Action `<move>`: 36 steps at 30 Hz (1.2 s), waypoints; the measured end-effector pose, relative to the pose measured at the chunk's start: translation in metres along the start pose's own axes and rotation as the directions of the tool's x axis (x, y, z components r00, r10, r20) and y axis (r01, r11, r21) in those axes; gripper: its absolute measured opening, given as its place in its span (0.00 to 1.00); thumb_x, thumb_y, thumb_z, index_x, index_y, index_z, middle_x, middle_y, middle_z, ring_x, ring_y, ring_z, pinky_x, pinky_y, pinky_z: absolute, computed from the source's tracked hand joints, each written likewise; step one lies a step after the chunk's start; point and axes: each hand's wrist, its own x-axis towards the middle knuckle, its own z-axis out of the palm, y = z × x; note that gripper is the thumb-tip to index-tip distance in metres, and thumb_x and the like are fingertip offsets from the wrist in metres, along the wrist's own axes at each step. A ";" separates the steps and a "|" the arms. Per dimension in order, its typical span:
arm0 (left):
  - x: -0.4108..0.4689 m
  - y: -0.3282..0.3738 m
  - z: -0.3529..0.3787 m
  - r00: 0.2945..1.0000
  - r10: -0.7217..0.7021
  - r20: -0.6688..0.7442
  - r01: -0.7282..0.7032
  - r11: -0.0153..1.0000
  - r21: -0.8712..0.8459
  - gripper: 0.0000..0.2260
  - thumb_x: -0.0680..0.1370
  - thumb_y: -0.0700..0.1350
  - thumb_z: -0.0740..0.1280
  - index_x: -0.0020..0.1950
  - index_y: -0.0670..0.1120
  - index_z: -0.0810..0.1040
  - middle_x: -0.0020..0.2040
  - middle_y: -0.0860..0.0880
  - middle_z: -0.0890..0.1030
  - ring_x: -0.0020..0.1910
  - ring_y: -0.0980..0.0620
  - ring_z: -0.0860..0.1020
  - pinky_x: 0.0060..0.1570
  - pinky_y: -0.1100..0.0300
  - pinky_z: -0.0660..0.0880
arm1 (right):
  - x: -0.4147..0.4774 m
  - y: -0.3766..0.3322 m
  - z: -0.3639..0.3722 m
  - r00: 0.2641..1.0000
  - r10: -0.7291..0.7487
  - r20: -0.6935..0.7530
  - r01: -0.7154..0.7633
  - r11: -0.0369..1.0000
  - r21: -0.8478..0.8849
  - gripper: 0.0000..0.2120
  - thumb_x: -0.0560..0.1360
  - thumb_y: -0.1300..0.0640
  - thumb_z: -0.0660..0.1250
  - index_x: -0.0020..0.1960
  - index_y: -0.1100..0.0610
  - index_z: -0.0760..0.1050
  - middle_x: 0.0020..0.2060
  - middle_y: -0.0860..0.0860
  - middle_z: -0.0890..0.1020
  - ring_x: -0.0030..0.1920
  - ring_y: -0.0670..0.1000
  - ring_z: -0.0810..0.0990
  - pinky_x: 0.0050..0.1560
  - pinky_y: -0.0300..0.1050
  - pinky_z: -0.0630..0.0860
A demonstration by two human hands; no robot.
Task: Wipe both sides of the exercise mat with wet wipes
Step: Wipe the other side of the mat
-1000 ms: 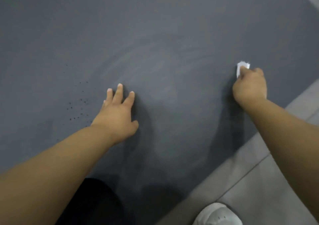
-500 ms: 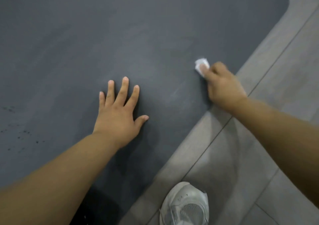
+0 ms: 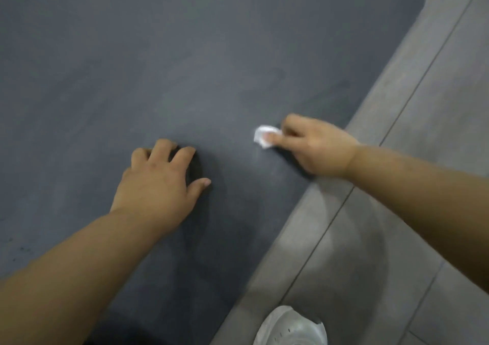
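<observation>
Your exercise mat (image 3: 185, 66) lies flat on the floor (image 3: 412, 146), dark grey, filling the left and upper part of the view. Its one visible long edge runs diagonally from bottom centre up to a rounded corner at the upper right. The other edges are cut off, so you cannot tell its full length or which way its long axis runs beyond that.

There is one wet wipe (image 3: 262, 136), a small white crumpled wad, pressed on the mat near that edge. Your right hand (image 3: 312, 146) pinches it between thumb and curled fingers. Your left hand (image 3: 158, 183) grips nothing: it rests on the mat just left of the wipe, fingers spread and bent, tips down.

A few dark specks (image 3: 22, 249) sit on the mat at lower left, too blurred to identify. One white shoe (image 3: 291, 326) stands on the grey tiles, cut off by the bottom edge.
</observation>
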 end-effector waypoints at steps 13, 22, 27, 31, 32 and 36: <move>0.121 -0.011 -0.063 0.999 -0.049 0.004 0.049 0.998 -0.047 0.49 0.64 0.58 0.76 0.77 0.58 0.49 0.78 0.52 0.43 0.76 0.43 0.42 0.73 0.43 0.50 | 0.023 -0.021 -0.002 0.968 -0.192 0.161 0.161 0.969 0.188 0.13 0.78 0.59 0.54 0.56 0.58 0.76 0.41 0.54 0.77 0.38 0.57 0.75 0.36 0.45 0.68; 0.150 -0.023 -0.059 0.992 -0.035 0.123 0.022 0.994 0.107 0.54 0.59 0.63 0.75 0.76 0.59 0.45 0.75 0.59 0.36 0.74 0.40 0.42 0.65 0.35 0.63 | 0.071 0.120 -0.026 0.616 0.681 -0.396 -0.696 0.706 0.131 0.14 0.78 0.55 0.57 0.53 0.62 0.77 0.48 0.60 0.70 0.41 0.55 0.68 0.46 0.45 0.66; 0.153 -0.025 -0.061 0.979 -0.045 0.199 0.023 0.994 0.110 0.54 0.60 0.64 0.73 0.76 0.59 0.43 0.73 0.61 0.33 0.73 0.41 0.38 0.65 0.34 0.61 | 0.081 0.019 0.006 0.877 0.414 -0.245 -0.346 0.896 0.276 0.08 0.79 0.51 0.60 0.42 0.49 0.71 0.31 0.42 0.69 0.34 0.50 0.68 0.37 0.42 0.64; 0.152 -0.025 -0.062 0.971 -0.053 0.235 0.035 0.996 0.078 0.53 0.61 0.63 0.73 0.76 0.59 0.42 0.73 0.60 0.31 0.73 0.41 0.36 0.68 0.34 0.57 | 0.074 -0.020 -0.003 0.994 0.050 -0.099 -0.017 0.951 0.310 0.09 0.78 0.59 0.58 0.44 0.53 0.77 0.33 0.50 0.74 0.27 0.55 0.67 0.27 0.43 0.57; 0.152 -0.024 -0.063 0.970 -0.056 0.238 0.040 0.997 0.074 0.53 0.61 0.63 0.73 0.76 0.59 0.42 0.73 0.60 0.31 0.73 0.41 0.35 0.67 0.33 0.56 | 0.082 -0.002 -0.011 0.993 0.115 -0.042 -0.096 0.943 0.319 0.10 0.79 0.57 0.57 0.44 0.51 0.76 0.35 0.51 0.76 0.30 0.56 0.71 0.29 0.45 0.59; 0.149 -0.016 -0.066 0.964 -0.074 0.255 0.061 0.996 0.057 0.51 0.64 0.61 0.73 0.76 0.60 0.42 0.73 0.60 0.31 0.73 0.43 0.34 0.64 0.28 0.56 | 0.115 0.102 -0.032 0.844 0.473 -0.255 -0.459 0.881 0.113 0.10 0.78 0.58 0.58 0.54 0.55 0.76 0.46 0.57 0.73 0.42 0.61 0.74 0.41 0.48 0.69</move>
